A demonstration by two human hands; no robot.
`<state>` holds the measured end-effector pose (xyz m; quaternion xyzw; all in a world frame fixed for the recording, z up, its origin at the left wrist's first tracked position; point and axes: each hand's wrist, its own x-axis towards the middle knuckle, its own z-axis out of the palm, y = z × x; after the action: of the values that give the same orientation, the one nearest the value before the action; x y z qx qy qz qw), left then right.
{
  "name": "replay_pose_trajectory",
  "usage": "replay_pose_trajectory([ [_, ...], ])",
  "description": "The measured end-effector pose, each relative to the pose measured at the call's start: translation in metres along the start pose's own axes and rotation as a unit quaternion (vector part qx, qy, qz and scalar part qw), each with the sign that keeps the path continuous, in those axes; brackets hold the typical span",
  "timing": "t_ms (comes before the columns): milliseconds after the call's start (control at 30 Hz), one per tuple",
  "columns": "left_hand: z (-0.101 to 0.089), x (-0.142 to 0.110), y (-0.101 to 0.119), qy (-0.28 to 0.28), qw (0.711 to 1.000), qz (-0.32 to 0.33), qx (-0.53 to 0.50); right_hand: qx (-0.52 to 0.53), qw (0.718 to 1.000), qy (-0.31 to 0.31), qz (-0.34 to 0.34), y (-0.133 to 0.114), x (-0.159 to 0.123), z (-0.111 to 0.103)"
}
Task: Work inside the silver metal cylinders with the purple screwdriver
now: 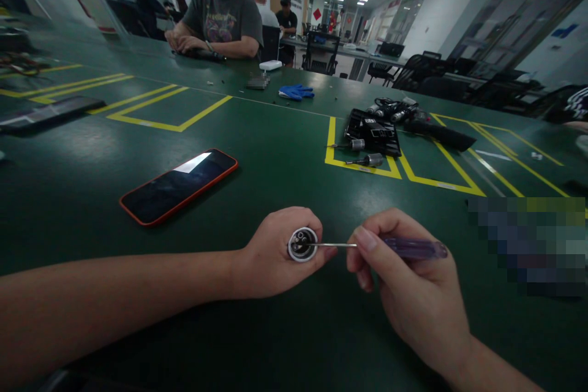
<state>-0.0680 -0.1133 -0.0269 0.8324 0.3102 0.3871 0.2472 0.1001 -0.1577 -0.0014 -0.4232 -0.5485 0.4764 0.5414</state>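
Observation:
My left hand [280,254] is wrapped round a small round part with a white rim [290,251]; its open end faces me and shows dark and metal pieces inside. Most of its body is hidden in the fist. My right hand [408,282] grips a screwdriver by its clear purple handle [416,248], thumb and fingers closed near the front of it. The thin metal shaft points left, and its tip reaches the open end of the round part. Whether the tip sits in a screw is too small to tell.
A phone with an orange-red case [179,187] lies on the green table [257,153] at left. Further off are a blue glove [296,92], a black tool case [374,131], two metal-bodied pieces with thin shafts [370,160] and cables [395,109]. A person [225,24] sits opposite.

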Motion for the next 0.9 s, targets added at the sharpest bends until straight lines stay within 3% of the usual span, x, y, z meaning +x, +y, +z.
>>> replay_pose_trajectory([
  [100, 0.0, 0.0, 0.001, 0.007, 1.0, -0.007, -0.006, -0.003, 1.0, 0.005, -0.008, -0.001, -0.001, 0.0],
  [300, 0.001, 0.0, 0.0, 0.003, 1.0, 0.006, -0.01, -0.167, 0.978, -0.013, -0.125, -0.006, -0.007, -0.002],
  [433, 0.001, 0.001, -0.001, 0.003, 1.0, 0.007, -0.012, -0.21, 0.958, -0.051, -0.187, -0.01, -0.008, 0.0],
  [600, 0.001, 0.0, -0.001, -0.006, 1.0, 0.001, -0.003, -0.199, 0.962, -0.02, -0.188, -0.011, -0.01, 0.0],
  [900, 0.0, 0.001, 0.001, -0.005, 1.0, -0.009, -0.009, -0.181, 0.97, -0.044, -0.155, -0.007, -0.009, -0.001],
])
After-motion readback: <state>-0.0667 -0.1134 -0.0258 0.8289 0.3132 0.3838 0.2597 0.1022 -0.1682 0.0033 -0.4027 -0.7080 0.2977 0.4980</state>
